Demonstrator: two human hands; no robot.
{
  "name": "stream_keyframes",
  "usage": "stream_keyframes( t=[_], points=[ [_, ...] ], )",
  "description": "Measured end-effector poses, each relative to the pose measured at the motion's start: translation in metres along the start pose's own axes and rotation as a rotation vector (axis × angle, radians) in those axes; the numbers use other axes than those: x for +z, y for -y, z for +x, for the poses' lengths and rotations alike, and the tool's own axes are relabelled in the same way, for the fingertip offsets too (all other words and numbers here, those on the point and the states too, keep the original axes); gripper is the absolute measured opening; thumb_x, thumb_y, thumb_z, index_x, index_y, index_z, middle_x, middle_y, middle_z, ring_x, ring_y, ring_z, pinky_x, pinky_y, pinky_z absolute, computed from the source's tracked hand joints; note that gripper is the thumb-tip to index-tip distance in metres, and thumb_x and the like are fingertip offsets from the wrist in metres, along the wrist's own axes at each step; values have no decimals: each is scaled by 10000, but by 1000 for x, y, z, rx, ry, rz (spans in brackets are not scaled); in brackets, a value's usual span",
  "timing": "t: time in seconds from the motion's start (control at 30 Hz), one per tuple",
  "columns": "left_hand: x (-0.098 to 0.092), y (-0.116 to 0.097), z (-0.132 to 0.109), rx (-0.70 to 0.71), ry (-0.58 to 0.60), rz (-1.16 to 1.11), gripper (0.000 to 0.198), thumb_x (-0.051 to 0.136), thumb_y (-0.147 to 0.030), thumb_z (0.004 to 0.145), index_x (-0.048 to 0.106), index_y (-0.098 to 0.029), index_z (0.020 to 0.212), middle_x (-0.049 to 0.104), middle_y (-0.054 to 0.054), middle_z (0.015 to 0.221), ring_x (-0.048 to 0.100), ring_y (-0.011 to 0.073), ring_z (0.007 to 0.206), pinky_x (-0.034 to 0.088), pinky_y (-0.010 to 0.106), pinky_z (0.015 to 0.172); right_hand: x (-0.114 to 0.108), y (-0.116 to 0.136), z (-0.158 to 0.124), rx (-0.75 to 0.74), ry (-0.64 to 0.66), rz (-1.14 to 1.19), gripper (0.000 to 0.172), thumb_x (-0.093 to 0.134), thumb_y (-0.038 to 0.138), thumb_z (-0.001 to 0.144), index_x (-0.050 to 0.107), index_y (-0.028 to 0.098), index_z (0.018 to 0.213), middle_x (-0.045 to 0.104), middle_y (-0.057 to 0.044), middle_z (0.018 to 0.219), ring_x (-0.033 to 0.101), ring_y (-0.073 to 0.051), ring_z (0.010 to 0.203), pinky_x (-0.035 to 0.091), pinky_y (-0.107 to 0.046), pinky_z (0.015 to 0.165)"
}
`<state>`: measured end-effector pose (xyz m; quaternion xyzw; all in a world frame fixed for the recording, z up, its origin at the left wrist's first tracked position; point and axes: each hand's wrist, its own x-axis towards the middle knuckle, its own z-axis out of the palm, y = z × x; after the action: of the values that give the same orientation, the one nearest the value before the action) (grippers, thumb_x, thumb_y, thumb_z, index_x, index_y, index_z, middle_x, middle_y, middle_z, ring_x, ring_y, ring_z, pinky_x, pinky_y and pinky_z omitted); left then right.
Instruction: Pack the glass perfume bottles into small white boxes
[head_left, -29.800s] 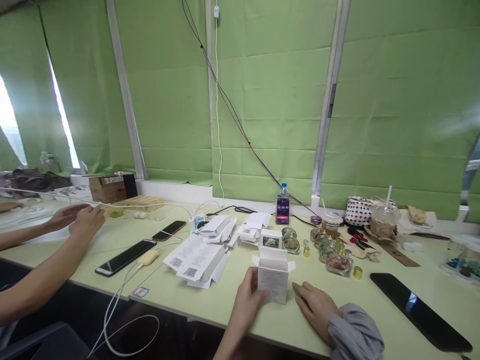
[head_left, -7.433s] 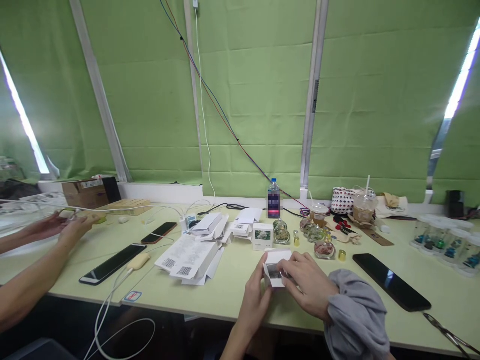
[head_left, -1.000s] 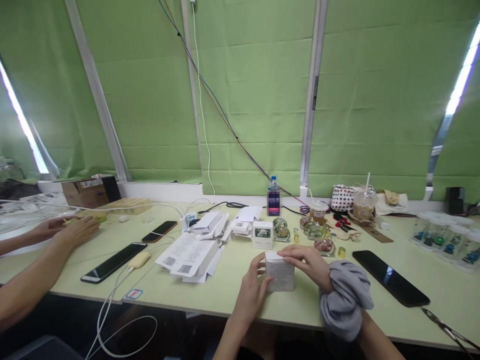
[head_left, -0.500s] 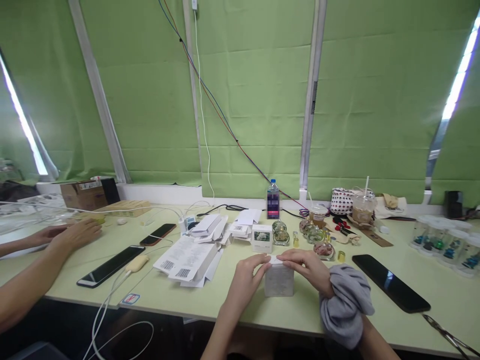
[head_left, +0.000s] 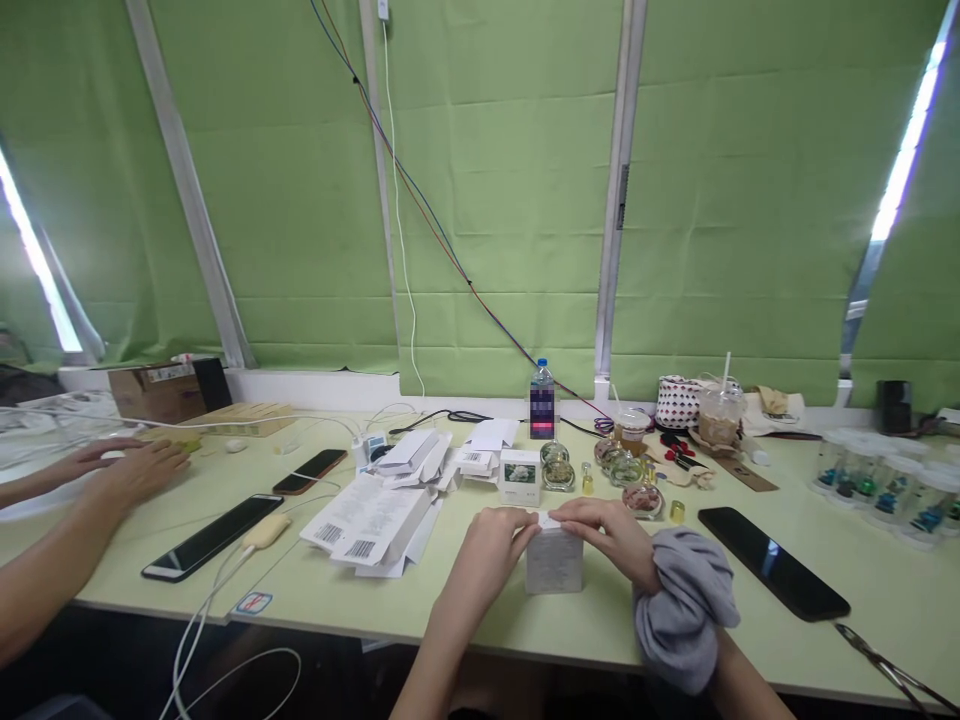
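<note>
A small white box (head_left: 554,565) with printed text stands upright on the table between my hands. My left hand (head_left: 495,550) pinches its top edge from the left, and my right hand (head_left: 611,535), with a grey scrunchie (head_left: 686,610) round the wrist, grips the top from the right. Fingertips of both hands meet near the top flap, which they partly hide. Just behind stands another white box (head_left: 520,478) with a picture of white flowers. Round glass bottles (head_left: 559,475) are close to its right. Flattened white cartons (head_left: 375,515) lie in a pile to the left.
A co-worker's hands (head_left: 139,470) are at the far left. Phones (head_left: 214,537) and a cable with a yellow adapter lie left. Another phone (head_left: 772,560) and scissors (head_left: 892,665) lie right. A water bottle (head_left: 541,402), drink cups (head_left: 720,415) and clear jars (head_left: 892,490) stand farther back.
The view has shifted slightly. My hands stay on the top of the box, with barely any movement. At the left, the co-worker's hands have moved a little.
</note>
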<state>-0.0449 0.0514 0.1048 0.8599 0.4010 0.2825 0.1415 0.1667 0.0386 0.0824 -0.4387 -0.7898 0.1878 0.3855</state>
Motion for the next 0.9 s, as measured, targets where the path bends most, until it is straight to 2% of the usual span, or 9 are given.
stream_keyframes(
  t=[0.33,0.43,0.6,0.9],
  points=[
    [-4,-3,0,-5,21,4,301,434,-261,896,729,-208,928,742,75,907,663,218,822,439,261,724,1,2,1,-7,4,-12,373,481,479,920,728,234,1054,730,-59,1026,652,-207,964,494,-312,860],
    [-7,-7,3,15,50,94,311,420,-254,903,728,-209,888,741,73,835,664,214,772,432,258,694,0,4,0,-7,1,-25,378,473,489,920,726,245,1058,729,-60,1025,654,-207,957,498,-318,858],
    [-10,-17,12,46,111,335,297,455,-217,892,690,-170,715,692,71,686,635,202,642,371,246,566,-1,4,1,-15,14,-44,402,440,508,929,719,256,1072,730,-54,1028,655,-203,959,503,-318,859],
    [-16,-13,13,192,162,421,258,451,-39,820,636,-158,685,622,41,668,558,168,576,285,257,517,-1,4,0,-10,12,-30,382,461,488,927,723,243,1061,731,-49,1031,652,-210,969,497,-315,866]
  ],
)
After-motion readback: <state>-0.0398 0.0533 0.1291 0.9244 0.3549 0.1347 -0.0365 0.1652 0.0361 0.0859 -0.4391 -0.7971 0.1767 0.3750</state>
